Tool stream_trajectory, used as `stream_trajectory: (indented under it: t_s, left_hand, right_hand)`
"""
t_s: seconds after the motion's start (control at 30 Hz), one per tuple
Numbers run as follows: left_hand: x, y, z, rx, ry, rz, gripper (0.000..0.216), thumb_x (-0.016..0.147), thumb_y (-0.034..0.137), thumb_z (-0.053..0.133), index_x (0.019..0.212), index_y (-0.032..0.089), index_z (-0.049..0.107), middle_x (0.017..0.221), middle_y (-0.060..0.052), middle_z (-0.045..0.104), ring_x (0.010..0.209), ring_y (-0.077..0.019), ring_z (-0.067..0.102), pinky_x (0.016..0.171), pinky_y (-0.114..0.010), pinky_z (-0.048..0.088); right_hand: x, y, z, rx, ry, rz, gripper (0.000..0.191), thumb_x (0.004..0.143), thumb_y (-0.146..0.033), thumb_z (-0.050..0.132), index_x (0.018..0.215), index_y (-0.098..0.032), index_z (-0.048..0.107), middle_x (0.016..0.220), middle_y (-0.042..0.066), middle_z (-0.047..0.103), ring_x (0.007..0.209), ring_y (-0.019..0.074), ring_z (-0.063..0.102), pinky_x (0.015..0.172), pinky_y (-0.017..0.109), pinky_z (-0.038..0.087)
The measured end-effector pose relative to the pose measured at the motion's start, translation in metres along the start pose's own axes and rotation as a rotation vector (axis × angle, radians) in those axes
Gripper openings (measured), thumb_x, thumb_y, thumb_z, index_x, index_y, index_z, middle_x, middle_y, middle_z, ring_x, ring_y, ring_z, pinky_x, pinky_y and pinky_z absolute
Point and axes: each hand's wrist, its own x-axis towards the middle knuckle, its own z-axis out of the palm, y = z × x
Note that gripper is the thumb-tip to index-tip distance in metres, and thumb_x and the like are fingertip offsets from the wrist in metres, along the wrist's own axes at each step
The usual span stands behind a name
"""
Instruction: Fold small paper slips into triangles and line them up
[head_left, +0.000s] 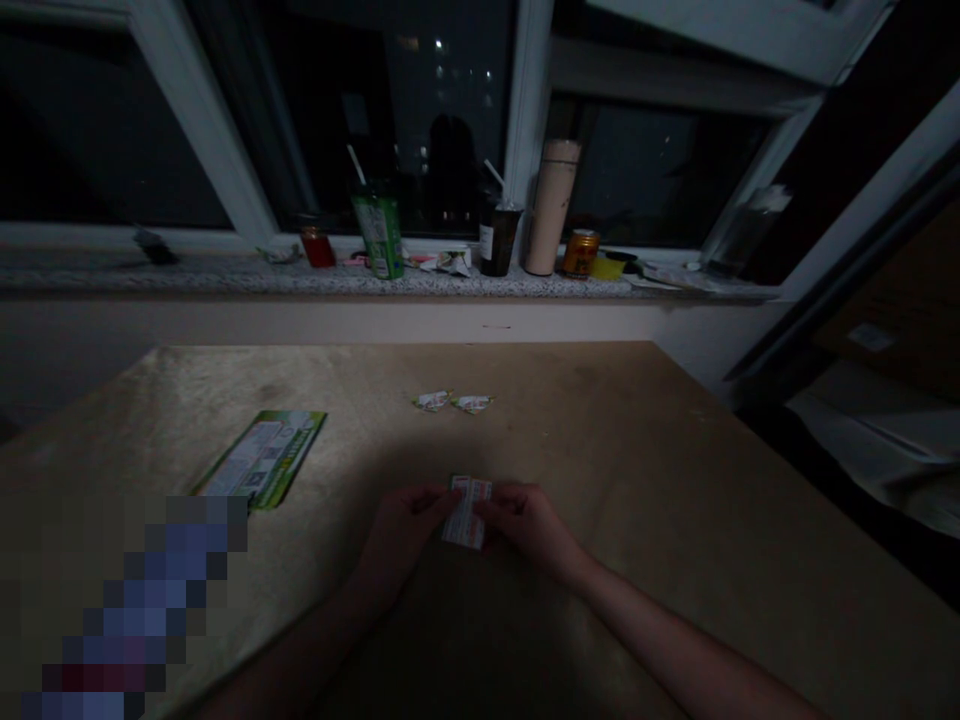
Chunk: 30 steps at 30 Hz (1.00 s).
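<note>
A small printed packet (466,520), whitish with red and green print, is held just above the tabletop in front of me. My left hand (409,520) pinches its left edge, thumb on top. On the opposite edge, my right hand (526,515) grips it the same way. The fingers underneath are hidden. Beyond my hands, two small folded pieces with white and green print lie side by side: a left folded piece (433,401) and a right folded piece (472,403).
On the wooden table (615,440), a flat green printed package (281,455) lies to the left, beside a pixelated area. Along the granite windowsill (442,285) stand a green cup (380,232), a dark cup (498,238), a tall pinkish flask (551,205) and an orange can (580,254).
</note>
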Motion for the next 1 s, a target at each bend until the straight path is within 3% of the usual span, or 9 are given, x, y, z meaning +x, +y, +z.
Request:
stream_trajectory:
  t_s: [0.13,0.3,0.67,0.87,1.0]
  left_hand:
    - [-0.0005,0.0015,-0.0011,0.0,0.008,0.02,0.032,0.069,0.046,0.064,0.074,0.016,0.072,0.068,-0.002,0.07,0.065,-0.0211,0.064,0.061,-0.027,0.047]
    - [-0.0009,0.0015,-0.0009,0.003,-0.007,0.03,0.035,0.07,0.048,0.063,0.076,0.015,0.072,0.069,-0.003,0.07,0.067,-0.0223,0.064,0.062,-0.028,0.047]
    - [-0.0002,0.0023,-0.0021,-0.005,0.04,0.023,0.035,0.07,0.049,0.064,0.074,0.015,0.071,0.069,-0.002,0.07,0.065,-0.0204,0.062,0.06,-0.026,0.044]
    - [-0.0016,0.004,0.0015,-0.033,0.017,0.005,0.033,0.068,0.048,0.066,0.072,0.015,0.07,0.066,-0.001,0.069,0.063,-0.0197,0.062,0.058,-0.025,0.045]
    - [-0.0014,0.0044,0.001,-0.059,0.012,0.001,0.035,0.071,0.048,0.063,0.075,0.015,0.071,0.066,0.0,0.068,0.061,-0.0187,0.061,0.057,-0.025,0.045]
  right_hand:
    - [-0.0032,-0.0004,-0.0005,-0.005,-0.124,0.096,0.049,0.067,-0.063,0.063,0.062,-0.015,0.057,0.051,0.0,0.06,0.042,0.0093,0.051,0.043,0.02,0.041]
    - [-0.0049,-0.001,-0.0012,0.039,-0.182,0.097,0.05,0.069,-0.064,0.062,0.064,-0.015,0.054,0.052,0.001,0.062,0.041,0.0089,0.052,0.043,0.019,0.041]
    - [-0.0069,0.0037,-0.002,-0.102,-0.167,0.06,0.049,0.071,-0.062,0.06,0.058,-0.015,0.055,0.048,-0.002,0.054,0.039,0.0077,0.046,0.039,0.019,0.034]
    - [-0.0085,0.0015,-0.0014,-0.065,-0.137,0.002,0.048,0.069,-0.058,0.064,0.053,-0.016,0.05,0.044,-0.006,0.042,0.037,0.0043,0.032,0.038,0.018,0.022]
    - [-0.0103,0.0022,0.0016,-0.026,-0.104,-0.035,0.047,0.071,-0.057,0.065,0.054,-0.015,0.05,0.047,-0.006,0.044,0.041,0.0046,0.032,0.04,0.018,0.022]
